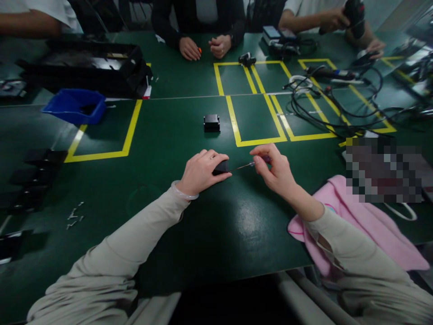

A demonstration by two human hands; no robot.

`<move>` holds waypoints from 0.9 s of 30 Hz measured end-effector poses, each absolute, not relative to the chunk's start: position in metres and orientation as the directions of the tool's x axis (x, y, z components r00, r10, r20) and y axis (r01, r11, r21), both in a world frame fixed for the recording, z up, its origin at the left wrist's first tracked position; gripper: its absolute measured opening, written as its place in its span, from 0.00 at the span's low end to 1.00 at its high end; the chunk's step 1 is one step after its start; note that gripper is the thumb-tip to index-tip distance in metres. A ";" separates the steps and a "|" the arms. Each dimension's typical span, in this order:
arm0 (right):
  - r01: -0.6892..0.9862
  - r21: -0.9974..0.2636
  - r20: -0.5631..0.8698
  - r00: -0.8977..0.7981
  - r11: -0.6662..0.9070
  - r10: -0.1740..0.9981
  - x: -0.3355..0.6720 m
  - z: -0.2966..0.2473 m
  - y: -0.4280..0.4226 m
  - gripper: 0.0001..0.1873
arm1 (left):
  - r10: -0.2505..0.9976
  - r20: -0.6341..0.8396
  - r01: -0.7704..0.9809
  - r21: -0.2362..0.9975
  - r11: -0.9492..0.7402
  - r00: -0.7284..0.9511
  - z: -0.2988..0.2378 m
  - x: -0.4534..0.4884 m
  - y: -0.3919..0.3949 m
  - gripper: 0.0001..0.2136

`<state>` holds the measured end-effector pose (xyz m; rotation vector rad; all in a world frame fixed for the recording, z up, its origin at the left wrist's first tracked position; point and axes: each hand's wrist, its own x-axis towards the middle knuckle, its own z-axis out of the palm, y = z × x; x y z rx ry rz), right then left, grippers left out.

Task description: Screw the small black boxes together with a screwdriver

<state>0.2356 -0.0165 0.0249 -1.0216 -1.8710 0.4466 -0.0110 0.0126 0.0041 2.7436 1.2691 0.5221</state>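
My left hand (203,172) lies closed over a small black part (221,167) on the green table (189,225), pinning it down. My right hand (275,170) pinches a thin screwdriver (248,165) with a purple handle. Its metal tip points left into the side of the black part. A second small black block (211,123) stands alone further back, beside a yellow taped rectangle (257,118). A few small screws (74,215) lie on the table to the left of my left arm.
A blue bin (75,105) and a black tray (91,65) sit far left. Tangled black cables (331,101) spread at the far right. A pink cloth (358,225) lies under my right elbow. Other people's hands (204,47) rest at the far edge. Black parts (32,180) line the left edge.
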 end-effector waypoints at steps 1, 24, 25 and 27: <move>0.463 -0.655 0.562 -0.231 0.598 0.794 0.236 0.025 -0.017 0.08 | 0.751 0.272 0.727 0.205 -0.656 0.601 0.004 -0.011 0.013 0.22; 0.465 -0.664 0.547 -0.231 0.585 0.805 0.234 0.025 -0.019 0.09 | 0.752 0.269 0.727 0.205 -0.655 0.601 0.006 -0.009 0.010 0.21; 0.465 -0.664 0.546 -0.233 0.585 0.805 0.234 0.026 -0.019 0.09 | 0.753 0.268 0.728 0.205 -0.654 0.601 0.006 -0.009 0.010 0.21; 0.458 -0.670 0.540 -0.240 0.584 0.807 0.234 0.026 -0.020 0.08 | 0.752 0.269 0.728 0.202 -0.655 0.602 0.006 -0.009 0.010 0.21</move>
